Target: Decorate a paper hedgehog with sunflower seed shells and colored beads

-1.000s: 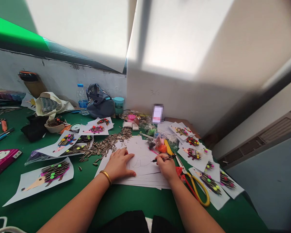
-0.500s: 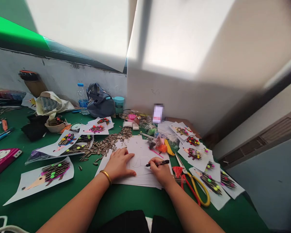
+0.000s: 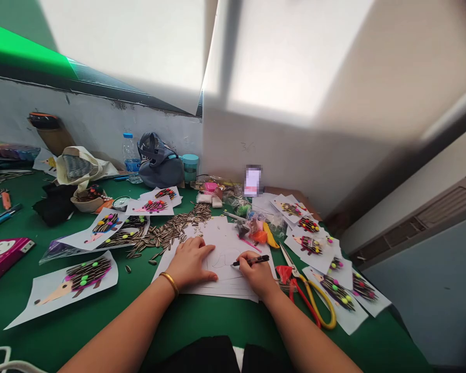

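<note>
My left hand [image 3: 194, 263] lies flat on a stack of white paper [image 3: 225, 290], its fingers spread and the thumb pointing right. On that wrist is a gold bangle. My right hand [image 3: 256, 272] pinches a black pen [image 3: 256, 260], whose tip touches the top sheet. Thin drawn lines [image 3: 222, 260] show on the paper between my two hands. Just right of my right hand lie scissors [image 3: 314, 295] with one yellow and one red handle, beside a scrap of red plastic [image 3: 284, 273].
Sunflower seeds [image 3: 166, 230] are heaped at the paper's upper left. Hedgehog pictures with seed spines [image 3: 81, 280] lie on both sides, more of them at the right [image 3: 336, 295]. Bagged coloured clay [image 3: 258, 228], a phone [image 3: 252, 181], a water bottle [image 3: 131, 160] and a blue bag [image 3: 159, 166] stand behind.
The pen tip has shifted slightly left along the paper with my right hand, and a little more line shows. My left hand stays in place.
</note>
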Demonstrator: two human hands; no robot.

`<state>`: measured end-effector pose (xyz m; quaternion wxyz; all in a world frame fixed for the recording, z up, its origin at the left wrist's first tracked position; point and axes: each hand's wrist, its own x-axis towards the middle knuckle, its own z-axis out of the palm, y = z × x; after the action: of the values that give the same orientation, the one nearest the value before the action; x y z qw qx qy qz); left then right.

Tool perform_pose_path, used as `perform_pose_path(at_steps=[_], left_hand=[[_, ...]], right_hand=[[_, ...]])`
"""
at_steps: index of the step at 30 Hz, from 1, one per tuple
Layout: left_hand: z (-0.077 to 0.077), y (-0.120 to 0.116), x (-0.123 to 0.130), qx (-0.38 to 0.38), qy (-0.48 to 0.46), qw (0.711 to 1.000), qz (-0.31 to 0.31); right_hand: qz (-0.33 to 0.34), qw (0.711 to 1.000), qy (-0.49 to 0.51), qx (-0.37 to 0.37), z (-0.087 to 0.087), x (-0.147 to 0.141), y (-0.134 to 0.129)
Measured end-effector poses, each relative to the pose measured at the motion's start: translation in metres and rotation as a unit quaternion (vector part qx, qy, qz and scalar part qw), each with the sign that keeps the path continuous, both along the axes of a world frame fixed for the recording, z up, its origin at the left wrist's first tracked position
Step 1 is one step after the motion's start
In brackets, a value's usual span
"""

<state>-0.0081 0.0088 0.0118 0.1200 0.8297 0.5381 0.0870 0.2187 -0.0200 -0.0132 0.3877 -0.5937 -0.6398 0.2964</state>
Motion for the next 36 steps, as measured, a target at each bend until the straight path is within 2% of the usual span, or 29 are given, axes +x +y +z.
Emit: perform_pose_path(at_steps=[36], left_hand=[[-0.0028, 0.0008, -0.0011, 0.005, -0.003, 1.0, -0.003]], right_hand=[[0.007, 0.999, 0.023, -0.046, -0.0047, 0.0008, 0.0009]])
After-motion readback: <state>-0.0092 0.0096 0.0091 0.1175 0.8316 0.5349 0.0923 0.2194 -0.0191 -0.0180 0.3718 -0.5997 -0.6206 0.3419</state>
